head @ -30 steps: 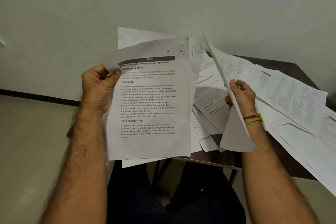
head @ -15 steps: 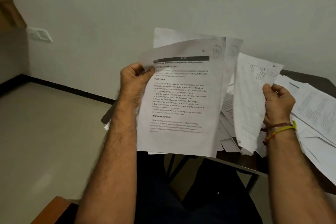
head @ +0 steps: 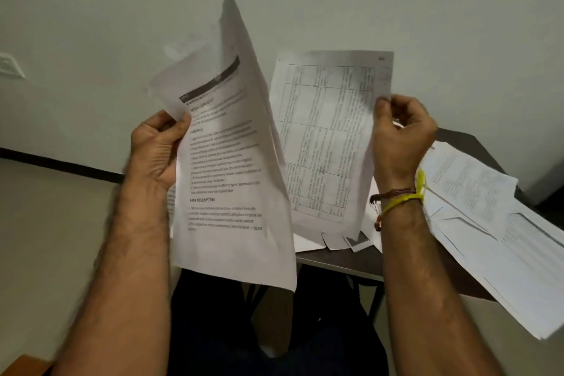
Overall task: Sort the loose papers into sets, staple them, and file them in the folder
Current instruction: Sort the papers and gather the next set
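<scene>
Between both hands (head: 154, 151), held up: text sheets (head: 232, 180) gripped left, table sheet (head: 323, 143) pinched right (head: 399, 137). Right of wrist, loose papers (head: 488, 223).

Your left hand (head: 155, 149) raised, thumb and curled fingers pinching a sheet's edge, your right hand (head: 399, 134) level with it, pinching another, forearms upright

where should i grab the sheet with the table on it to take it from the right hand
Pinch the table sheet at its free left edge, coming from the left. The right hand pinches its upper right edge, so the sheet hangs facing you and the left and bottom margins are clear.
</scene>
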